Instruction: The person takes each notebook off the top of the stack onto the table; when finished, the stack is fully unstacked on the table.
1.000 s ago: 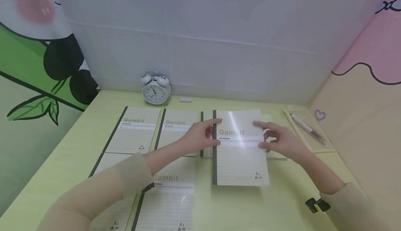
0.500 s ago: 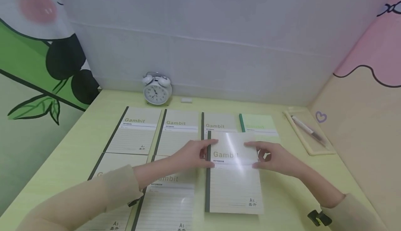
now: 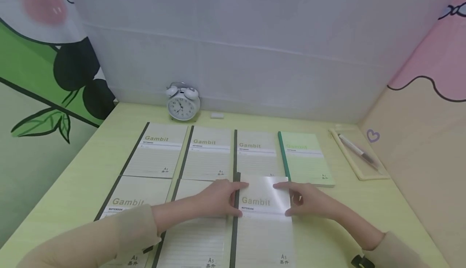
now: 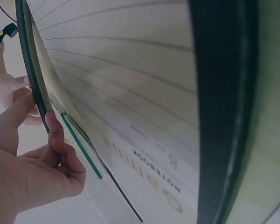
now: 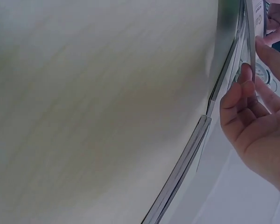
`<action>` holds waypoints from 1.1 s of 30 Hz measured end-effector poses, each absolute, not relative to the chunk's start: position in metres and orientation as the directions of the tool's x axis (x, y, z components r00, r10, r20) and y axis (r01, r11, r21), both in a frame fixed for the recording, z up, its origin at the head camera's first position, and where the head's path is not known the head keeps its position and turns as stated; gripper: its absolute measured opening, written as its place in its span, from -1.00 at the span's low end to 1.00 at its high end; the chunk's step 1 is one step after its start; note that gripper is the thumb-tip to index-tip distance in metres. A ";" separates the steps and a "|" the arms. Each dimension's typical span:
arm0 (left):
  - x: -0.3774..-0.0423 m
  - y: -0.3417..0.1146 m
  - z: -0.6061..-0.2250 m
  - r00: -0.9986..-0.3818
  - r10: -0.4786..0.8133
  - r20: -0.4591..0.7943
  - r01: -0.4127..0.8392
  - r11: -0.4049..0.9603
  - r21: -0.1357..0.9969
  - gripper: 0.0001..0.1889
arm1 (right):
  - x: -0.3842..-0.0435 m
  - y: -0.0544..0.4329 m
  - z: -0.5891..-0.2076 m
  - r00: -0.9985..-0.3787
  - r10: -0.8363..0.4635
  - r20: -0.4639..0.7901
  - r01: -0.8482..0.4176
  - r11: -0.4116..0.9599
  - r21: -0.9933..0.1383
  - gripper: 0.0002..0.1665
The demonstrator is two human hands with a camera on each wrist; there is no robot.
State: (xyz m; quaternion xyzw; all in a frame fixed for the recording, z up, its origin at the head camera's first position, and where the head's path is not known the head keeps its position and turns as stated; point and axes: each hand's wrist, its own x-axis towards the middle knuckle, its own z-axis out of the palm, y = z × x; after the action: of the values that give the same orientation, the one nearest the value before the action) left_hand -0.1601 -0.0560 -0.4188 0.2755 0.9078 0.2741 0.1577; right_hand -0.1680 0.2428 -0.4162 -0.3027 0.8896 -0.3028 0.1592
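Note:
A Gambit notebook (image 3: 263, 235) with a dark spine is held between both hands, close over the front part of the table. At its spine edge my left hand (image 3: 218, 197) pinches it between thumb and fingers. The opposite edge is gripped by my right hand (image 3: 313, 201); the right wrist view shows thumb and fingers on either side of the thin edge. Beyond its top edge lie a matching notebook (image 3: 256, 146) and a green-spined notebook (image 3: 307, 163). To the left, another notebook (image 3: 196, 239) lies partly hidden under my left arm.
More dark-spined notebooks, including one at the back left (image 3: 156, 155), lie in rows on the pale table (image 3: 349, 219). A white alarm clock (image 3: 183, 107) and a small white block (image 3: 217, 115) stand behind them. A pen (image 3: 358, 150) lies in a shallow tray (image 3: 371, 178) at the right.
Both hands have brought the notebook from above the back row toward the front edge and lower. The green-spined notebook and its neighbour have come into view.

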 end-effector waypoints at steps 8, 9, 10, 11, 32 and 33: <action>-0.154 -0.055 -0.426 -0.780 0.588 -0.214 0.381 0.718 0.583 -0.16 | -0.167 0.242 -0.430 -0.747 -0.640 -0.182 -0.422 0.668 -0.613 -0.19; -0.154 -0.055 -0.426 -0.779 0.587 -0.220 0.383 0.723 0.575 -0.16 | -0.168 0.242 -0.431 -0.744 -0.641 -0.189 -0.421 0.669 -0.612 -0.20; -0.153 -0.055 -0.426 -0.779 0.586 -0.224 0.383 0.727 0.570 -0.16 | -0.168 0.241 -0.431 -0.744 -0.640 -0.194 -0.421 0.674 -0.607 -0.19; -0.153 -0.054 -0.426 -0.779 0.585 -0.227 0.384 0.730 0.566 -0.17 | -0.168 0.241 -0.431 -0.741 -0.643 -0.193 -0.426 0.673 -0.605 -0.20; -0.157 -0.052 -0.415 -0.784 0.591 -0.187 0.410 0.721 0.559 -0.17 | -0.173 0.242 -0.420 -0.734 -0.660 -0.157 -0.461 0.655 -0.599 -0.21; -0.159 -0.051 -0.413 -0.786 0.593 -0.175 0.419 0.719 0.555 -0.17 | -0.174 0.243 -0.416 -0.738 -0.661 -0.140 -0.466 0.648 -0.603 -0.22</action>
State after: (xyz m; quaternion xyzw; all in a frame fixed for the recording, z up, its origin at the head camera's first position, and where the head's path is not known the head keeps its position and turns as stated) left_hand -0.1590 -0.0513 -0.4125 0.2778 0.9107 0.2520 0.1731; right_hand -0.1738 0.2433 -0.4164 -0.3163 0.8903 -0.2760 0.1766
